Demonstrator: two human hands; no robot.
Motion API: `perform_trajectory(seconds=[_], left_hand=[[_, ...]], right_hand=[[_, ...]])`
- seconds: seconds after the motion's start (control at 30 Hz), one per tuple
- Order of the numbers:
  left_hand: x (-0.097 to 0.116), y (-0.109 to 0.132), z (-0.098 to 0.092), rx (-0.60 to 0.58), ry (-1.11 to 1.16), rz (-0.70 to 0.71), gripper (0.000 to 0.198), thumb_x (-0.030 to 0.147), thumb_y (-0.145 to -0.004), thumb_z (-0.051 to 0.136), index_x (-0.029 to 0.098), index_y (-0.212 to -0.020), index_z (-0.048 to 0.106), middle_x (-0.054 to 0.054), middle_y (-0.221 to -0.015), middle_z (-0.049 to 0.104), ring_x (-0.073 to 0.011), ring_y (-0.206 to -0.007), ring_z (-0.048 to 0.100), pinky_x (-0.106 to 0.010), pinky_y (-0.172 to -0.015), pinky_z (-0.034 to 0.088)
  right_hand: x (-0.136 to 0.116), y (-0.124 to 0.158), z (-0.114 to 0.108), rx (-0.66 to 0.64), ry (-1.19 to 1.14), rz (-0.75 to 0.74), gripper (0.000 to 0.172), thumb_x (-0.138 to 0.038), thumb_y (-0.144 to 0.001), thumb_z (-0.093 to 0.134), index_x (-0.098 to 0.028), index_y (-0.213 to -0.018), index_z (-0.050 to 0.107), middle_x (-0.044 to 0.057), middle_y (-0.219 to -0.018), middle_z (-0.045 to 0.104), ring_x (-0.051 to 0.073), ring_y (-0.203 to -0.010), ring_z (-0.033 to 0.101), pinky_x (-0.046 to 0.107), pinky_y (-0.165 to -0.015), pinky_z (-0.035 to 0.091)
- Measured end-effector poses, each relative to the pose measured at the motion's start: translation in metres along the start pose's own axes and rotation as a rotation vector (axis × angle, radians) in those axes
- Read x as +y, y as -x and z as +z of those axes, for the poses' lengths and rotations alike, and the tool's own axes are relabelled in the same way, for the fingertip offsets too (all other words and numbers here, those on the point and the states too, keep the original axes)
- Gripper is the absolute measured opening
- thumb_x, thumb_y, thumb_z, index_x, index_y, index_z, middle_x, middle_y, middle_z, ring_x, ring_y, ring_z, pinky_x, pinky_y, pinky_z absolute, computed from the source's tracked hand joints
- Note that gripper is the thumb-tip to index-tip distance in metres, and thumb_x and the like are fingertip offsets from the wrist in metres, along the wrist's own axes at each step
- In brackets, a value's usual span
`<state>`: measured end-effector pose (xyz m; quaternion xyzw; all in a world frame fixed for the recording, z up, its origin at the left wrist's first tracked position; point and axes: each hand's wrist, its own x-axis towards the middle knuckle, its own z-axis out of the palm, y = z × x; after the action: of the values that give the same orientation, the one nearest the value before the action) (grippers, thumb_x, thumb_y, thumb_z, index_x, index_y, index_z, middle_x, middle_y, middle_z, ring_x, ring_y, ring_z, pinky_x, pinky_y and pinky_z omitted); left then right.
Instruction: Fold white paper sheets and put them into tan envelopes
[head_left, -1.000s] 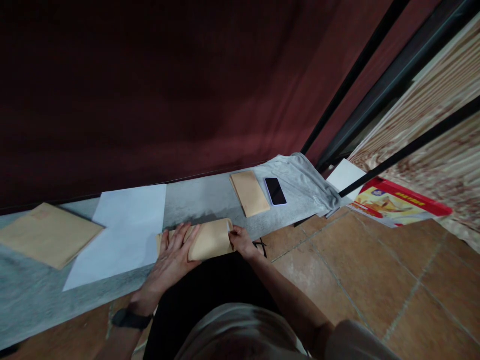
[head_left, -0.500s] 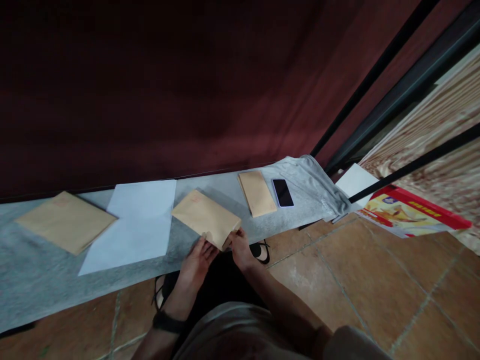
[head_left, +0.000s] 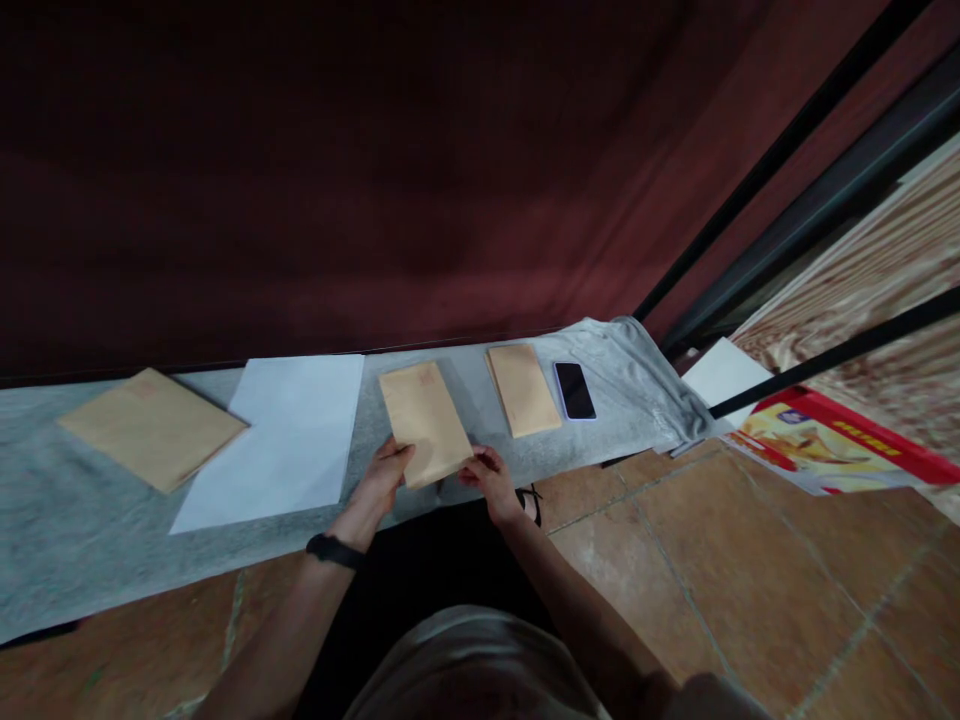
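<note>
Between my hands is a brown paper envelope point(head_left: 427, 420) with a faint red print near its far edge. My left hand point(head_left: 384, 472) grips its near left side, thumb on top. At the near right corner, the fingers of my right hand point(head_left: 487, 478) are closed on the envelope's edge. A small stack of brown envelopes point(head_left: 523, 390) lies to the right, apart from my hands. White paper sheets point(head_left: 285, 440) lie to the left, and more brown envelopes point(head_left: 150, 430) overlap their left edge.
A grey cloth covers the long narrow bench point(head_left: 75, 560). Toward its right end lies a phone point(head_left: 575, 390). Beyond that are dark metal poles point(head_left: 825, 362) and a red and yellow box point(head_left: 840, 440) above the tiled floor point(head_left: 637, 570). A dark red wall point(head_left: 375, 200) rises behind.
The envelope in my hands has turned from a diagonal to a more upright position. My left hand has shifted to its left side. The view has shifted slightly.
</note>
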<state>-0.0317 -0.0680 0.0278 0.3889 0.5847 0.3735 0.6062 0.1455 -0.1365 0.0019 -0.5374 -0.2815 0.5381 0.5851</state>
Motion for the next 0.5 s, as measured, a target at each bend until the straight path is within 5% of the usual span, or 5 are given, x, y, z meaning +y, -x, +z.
perform_trajectory(seconds=[0.13,0.23,0.4,0.5], left_hand=[[-0.001,-0.016,-0.008,0.065,-0.157,0.055,0.040,0.021,-0.069,0.064,0.019,-0.109,0.064,-0.003,-0.093,0.073,-0.0223,-0.092,0.069,-0.034,-0.082,0.055],[-0.005,-0.014,-0.011,0.138,-0.363,0.132,0.057,0.015,-0.073,0.061,0.017,-0.130,0.056,-0.007,-0.102,0.071,-0.0246,-0.098,0.068,-0.038,-0.090,0.053],[-0.016,0.000,-0.006,0.274,-1.012,0.499,0.061,0.019,-0.087,0.052,0.011,-0.146,0.044,-0.022,-0.135,0.058,-0.0351,-0.123,0.058,-0.052,-0.102,0.047],[-0.017,-0.011,0.009,0.194,-1.193,0.754,0.052,0.024,-0.095,0.043,0.011,-0.145,0.047,-0.021,-0.153,0.044,-0.0345,-0.145,0.039,-0.051,-0.115,0.037]], right_hand=[[-0.007,-0.008,-0.013,-0.023,0.362,-0.225,0.020,-0.034,-0.089,0.062,-0.024,-0.105,0.069,0.006,-0.108,0.072,0.024,-0.106,0.065,0.040,-0.099,0.052],[-0.010,-0.014,-0.016,-0.259,0.819,-0.533,0.030,-0.024,-0.098,0.049,-0.024,-0.123,0.066,0.007,-0.131,0.067,0.021,-0.126,0.058,0.041,-0.113,0.043],[-0.001,-0.022,-0.012,-0.447,1.148,-0.714,0.036,-0.021,-0.100,0.051,-0.025,-0.135,0.061,0.004,-0.145,0.059,0.020,-0.136,0.052,0.044,-0.122,0.033],[0.006,-0.022,-0.011,-0.424,1.174,-0.741,0.037,-0.021,-0.099,0.052,-0.024,-0.135,0.061,0.005,-0.146,0.059,0.020,-0.135,0.053,0.043,-0.122,0.032]])
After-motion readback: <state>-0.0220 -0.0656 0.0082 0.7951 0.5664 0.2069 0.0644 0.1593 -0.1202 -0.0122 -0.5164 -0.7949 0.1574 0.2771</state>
